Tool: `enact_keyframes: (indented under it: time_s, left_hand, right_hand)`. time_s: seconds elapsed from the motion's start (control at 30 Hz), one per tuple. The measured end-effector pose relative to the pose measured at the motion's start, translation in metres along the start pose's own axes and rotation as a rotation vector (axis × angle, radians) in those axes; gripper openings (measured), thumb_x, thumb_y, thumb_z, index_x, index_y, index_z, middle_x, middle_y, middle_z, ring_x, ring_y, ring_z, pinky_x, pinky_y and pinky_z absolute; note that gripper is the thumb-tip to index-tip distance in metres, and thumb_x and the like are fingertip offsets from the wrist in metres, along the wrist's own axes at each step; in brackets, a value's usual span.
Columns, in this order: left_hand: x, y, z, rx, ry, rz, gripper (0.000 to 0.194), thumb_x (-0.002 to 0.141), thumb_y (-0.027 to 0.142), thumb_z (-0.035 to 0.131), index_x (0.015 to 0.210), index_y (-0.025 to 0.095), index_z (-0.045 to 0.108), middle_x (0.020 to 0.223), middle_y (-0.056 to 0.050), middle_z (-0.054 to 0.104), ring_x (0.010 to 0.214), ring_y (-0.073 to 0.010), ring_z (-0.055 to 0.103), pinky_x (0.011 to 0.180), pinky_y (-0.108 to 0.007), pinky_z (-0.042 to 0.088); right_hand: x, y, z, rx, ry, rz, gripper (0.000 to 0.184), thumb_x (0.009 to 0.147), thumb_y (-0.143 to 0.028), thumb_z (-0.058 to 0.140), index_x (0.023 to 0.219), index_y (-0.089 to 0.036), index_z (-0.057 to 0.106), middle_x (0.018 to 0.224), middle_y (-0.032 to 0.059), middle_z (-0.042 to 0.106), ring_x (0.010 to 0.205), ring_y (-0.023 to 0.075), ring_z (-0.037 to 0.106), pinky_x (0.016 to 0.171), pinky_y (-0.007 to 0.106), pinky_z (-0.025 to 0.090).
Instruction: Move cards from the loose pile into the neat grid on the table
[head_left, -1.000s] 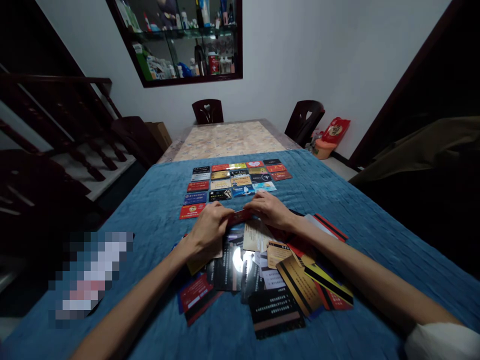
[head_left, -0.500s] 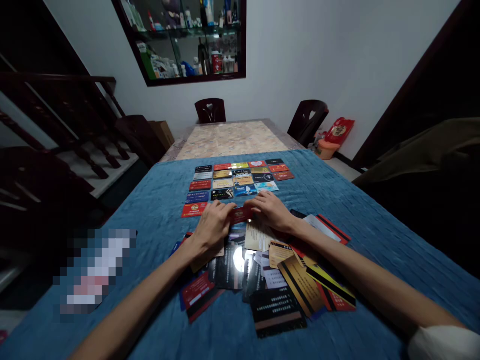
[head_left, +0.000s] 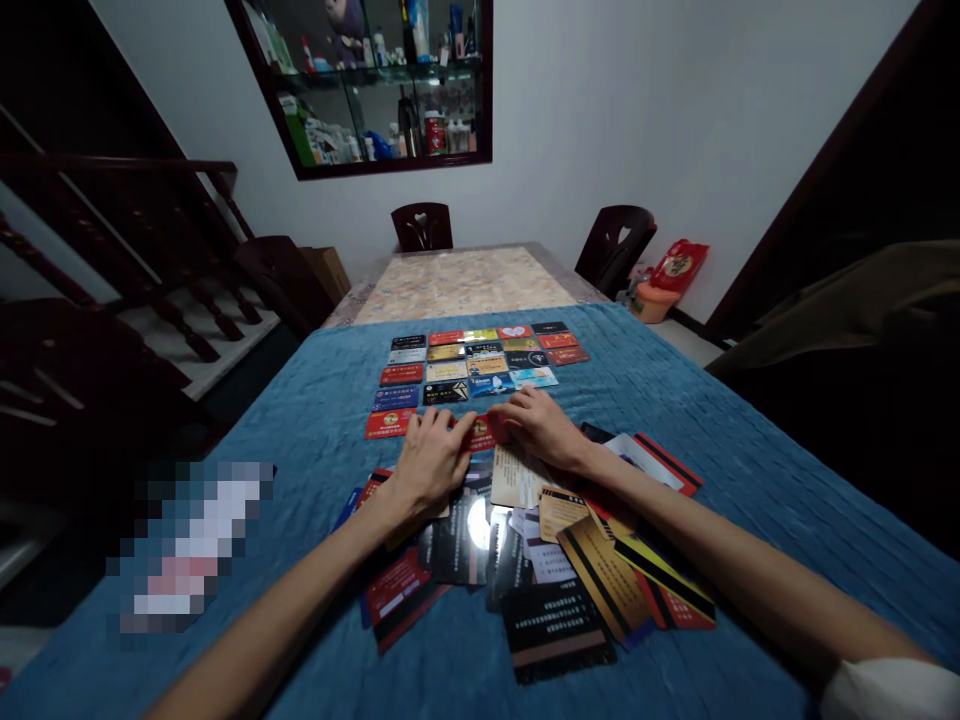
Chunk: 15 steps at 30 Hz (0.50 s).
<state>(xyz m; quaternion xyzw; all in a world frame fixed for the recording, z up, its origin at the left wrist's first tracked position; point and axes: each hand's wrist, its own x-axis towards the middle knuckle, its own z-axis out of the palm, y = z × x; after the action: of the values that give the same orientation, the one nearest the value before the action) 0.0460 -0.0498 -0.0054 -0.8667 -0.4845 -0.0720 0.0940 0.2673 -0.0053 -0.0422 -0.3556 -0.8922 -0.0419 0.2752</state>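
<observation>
A red plastic card [head_left: 480, 432] is held between my two hands, low over the blue cloth. My left hand [head_left: 429, 452] has its thumb and fingers closed on the card's left end. The right end is pinched by my right hand [head_left: 538, 428]. Just beyond them, several cards lie face up in rows, among them a blue card [head_left: 491, 385], a black card [head_left: 445, 392] and a red-orange card [head_left: 391, 423]. Under and in front of my wrists is a loose, overlapping heap of cards, many showing magnetic stripes, such as a black card [head_left: 556, 625] and a gold card [head_left: 600, 570].
A blue cloth [head_left: 300, 560] covers the near part of the table [head_left: 465, 275]. On its left lies a pixelated, blurred item [head_left: 199, 545]. Dark chairs [head_left: 421, 228] stand around the table. A shelf cabinet [head_left: 390, 110] is set in the back wall.
The red card has tilted so that its face catches more light and shows a yellow emblem. Both hands stay on it almost in place, while the view shifts slightly.
</observation>
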Motion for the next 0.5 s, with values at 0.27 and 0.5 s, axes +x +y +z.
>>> enact_keyframes:
  time_s: [0.27,0.5]
  left_hand:
    - [0.002,-0.003,0.010,-0.066,0.050,0.008,0.049,0.089,0.022,0.049,0.138,0.018,0.049,0.108,-0.014,0.054,0.099,-0.0287,0.048,0.084,-0.044,0.043]
    - [0.003,-0.003,0.010,-0.080,0.057,0.007,0.055,0.087,0.027,0.053,0.140,0.015,0.046,0.111,-0.015,0.052,0.101,-0.0296,0.046,0.087,-0.045,0.041]
  right_hand:
    - [0.000,-0.001,0.003,0.113,0.018,0.094,0.031,0.091,-0.010,0.051,0.115,-0.021,0.067,0.092,0.0084,0.062,0.088,0.0222,0.048,0.078,0.034,0.041]
    - [0.001,-0.002,-0.001,0.187,0.019,0.094,0.031,0.089,-0.014,0.052,0.118,-0.018,0.061,0.101,0.0108,0.061,0.093,0.0242,0.047,0.084,0.038,0.043]
